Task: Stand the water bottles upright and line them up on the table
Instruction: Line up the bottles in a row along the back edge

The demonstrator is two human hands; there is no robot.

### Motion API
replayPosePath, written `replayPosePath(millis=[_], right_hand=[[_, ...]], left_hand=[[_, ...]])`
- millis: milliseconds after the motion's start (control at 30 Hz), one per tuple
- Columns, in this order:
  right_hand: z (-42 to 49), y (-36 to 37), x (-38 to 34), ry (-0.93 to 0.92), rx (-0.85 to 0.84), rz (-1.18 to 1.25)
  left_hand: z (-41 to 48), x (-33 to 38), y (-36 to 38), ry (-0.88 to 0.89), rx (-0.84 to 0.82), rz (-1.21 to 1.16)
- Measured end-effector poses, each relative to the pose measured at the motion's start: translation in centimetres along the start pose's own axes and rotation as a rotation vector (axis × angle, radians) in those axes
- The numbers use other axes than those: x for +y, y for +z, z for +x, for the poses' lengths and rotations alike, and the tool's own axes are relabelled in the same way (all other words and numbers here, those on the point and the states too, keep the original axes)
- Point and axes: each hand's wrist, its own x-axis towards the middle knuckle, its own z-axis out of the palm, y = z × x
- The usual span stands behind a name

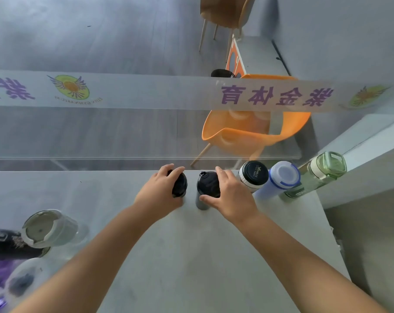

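Two black-lidded bottles stand upright near the far edge of the grey table (pixel 191 256). My left hand (pixel 160 190) grips the left one (pixel 180 184) around its top. My right hand (pixel 232 195) holds the grey-bodied one (pixel 207 184) by its lid. To their right a row stands upright: a white bottle with a black cap (pixel 253 175), a blue bottle with a frosted cap (pixel 283 177) and a clear green-lidded bottle (pixel 322 170).
At the near left stand a clear bottle with a pale grey lid (pixel 49 229), a dark printed bottle (pixel 4 242) and another clear bottle (pixel 24 281). A glass panel with purple lettering (pixel 146 96) rises past the table's far edge. Beyond it is an orange chair (pixel 248 136).
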Motion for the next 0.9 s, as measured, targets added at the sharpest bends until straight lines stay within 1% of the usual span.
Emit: replayPosePath(millis=[67, 133, 167, 233, 300, 367, 467, 700, 900], right_hand=[[-0.7, -0.1, 0.5, 0.024, 0.006, 0.038], [-1.7, 0.0, 1.3, 0.062, 0.009, 0.068], [-2.3, 0.0, 1.7, 0.080, 0.006, 0.071], [-3.5, 0.4, 2.6, 0.106, -0.009, 0.055], [-4.6, 0.9, 3.4, 0.123, -0.024, 0.046], [-5.5, 1.0, 4.0, 0.147, -0.044, 0.049], [-6.2, 1.2, 4.7, 0.173, -0.063, 0.048], [-6.6, 1.2, 6.1, 0.208, -0.067, 0.048], [-6.7, 0.8, 6.5, 0.217, -0.096, -0.032]], left_hand=[[-0.1, 0.2, 0.1, -0.025, -0.026, 0.041], [0.1, 0.8, 0.1, -0.016, -0.011, 0.166], [0.4, 1.2, 0.1, 0.022, 0.018, 0.243], [1.0, 2.5, 0.4, 0.166, 0.069, 0.357], [1.7, 4.1, 1.1, 0.335, 0.062, 0.391], [2.4, 5.4, 2.1, 0.410, 0.016, 0.362], [3.6, 6.4, 2.8, 0.385, -0.006, 0.292], [5.6, 8.2, 3.3, 0.379, -0.019, 0.235], [6.1, 8.7, 3.5, 0.376, -0.011, 0.202]])
